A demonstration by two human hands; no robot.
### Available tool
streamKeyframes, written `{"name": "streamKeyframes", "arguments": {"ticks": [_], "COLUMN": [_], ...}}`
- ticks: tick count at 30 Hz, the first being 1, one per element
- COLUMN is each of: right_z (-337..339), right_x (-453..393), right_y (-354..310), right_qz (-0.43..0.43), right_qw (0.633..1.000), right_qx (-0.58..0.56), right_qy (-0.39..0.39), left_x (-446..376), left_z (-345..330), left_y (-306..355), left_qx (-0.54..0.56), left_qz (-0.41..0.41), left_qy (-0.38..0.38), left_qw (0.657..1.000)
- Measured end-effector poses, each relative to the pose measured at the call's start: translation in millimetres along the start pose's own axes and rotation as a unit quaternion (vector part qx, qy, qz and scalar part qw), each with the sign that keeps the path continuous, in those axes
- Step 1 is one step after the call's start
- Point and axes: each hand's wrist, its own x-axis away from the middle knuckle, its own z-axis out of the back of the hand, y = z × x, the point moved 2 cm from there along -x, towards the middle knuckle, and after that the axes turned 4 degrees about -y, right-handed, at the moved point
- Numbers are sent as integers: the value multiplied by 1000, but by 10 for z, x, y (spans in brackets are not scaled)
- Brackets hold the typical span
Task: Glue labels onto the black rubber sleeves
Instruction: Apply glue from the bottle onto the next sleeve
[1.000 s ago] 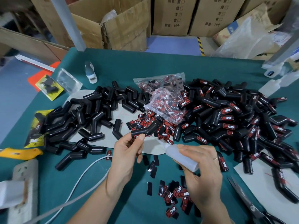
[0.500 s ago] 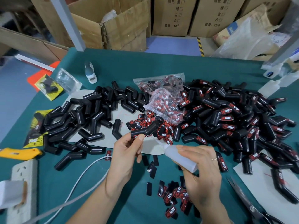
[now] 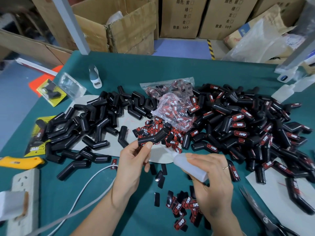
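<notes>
Black rubber sleeve: one bent sleeve (image 3: 154, 137) is lifted off the surface, held level above the loose labels, its bend pointing up and right.
Left hand: the left hand (image 3: 134, 160) comes up from the lower middle, wrist low and palm turned inward; its grip pinches the sleeve's left end between thumb and fingertips, thumb tip on the near side.
Right hand: the right hand (image 3: 210, 178) lies back-up, fingers curled over a translucent glue bottle (image 3: 189, 166); a thin ring shows on one finger.
Glue bottle: tilted with its nozzle aimed up and left, close to the held sleeve; whether the tip touches it I cannot tell.
Unlabelled sleeves: a pile (image 3: 88, 126) spreads left of the hands, partly on a pale sheet.
Labelled sleeves: a larger heap (image 3: 247, 130) with red-and-black labels fills the right side.
Loose labels: a cluster (image 3: 170, 138) lies just behind the held sleeve, beside a clear bag of labels (image 3: 172, 108); more labels (image 3: 184, 206) lie near the right wrist.
Surface: green cloth (image 3: 153, 68).
Other things: scissors (image 3: 260, 213) at lower right, a yellow cutter (image 3: 18, 161) and a white power strip (image 3: 23, 189) at left.
</notes>
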Motion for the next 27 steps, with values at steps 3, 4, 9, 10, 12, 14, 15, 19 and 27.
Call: {"name": "streamKeyframes", "arguments": {"ticks": [3, 4, 9, 10, 12, 14, 15, 19, 27], "right_z": [-5, -3, 3, 3, -4, -2, -1, 13, 65], "right_x": [0, 4, 16, 12, 9, 13, 14, 1, -44], "right_y": [-1, 2, 18, 16, 16, 16, 14, 4, -32], "right_qz": [1, 1, 2, 4, 2, 3, 5, 8, -26], "right_qw": [1000, 1000, 1000, 1000, 1000, 1000, 1000, 1000, 998], "right_qx": [3, 4, 7, 6, 4, 0, -3, -3, -40], "right_qy": [4, 6, 0, -2, -3, -5, -5, 4, 46], "left_x": [5, 7, 10, 6, 2, -1, -1, 0, -29], "left_z": [12, 11, -4, -7, -11, -16, -12, 10, 27], "left_y": [-2, 4, 18, 16, 10, 13, 13, -5, -28], "left_qx": [2, 6, 14, 12, 8, 7, 5, -3, 25], "left_qz": [2, 2, 1, 1, 1, 1, 1, -2, -2], "left_qy": [-1, -1, -3, -3, -3, -4, -4, -7, -6], "left_qw": [1000, 1000, 1000, 1000, 1000, 1000, 1000, 1000, 1000]}}
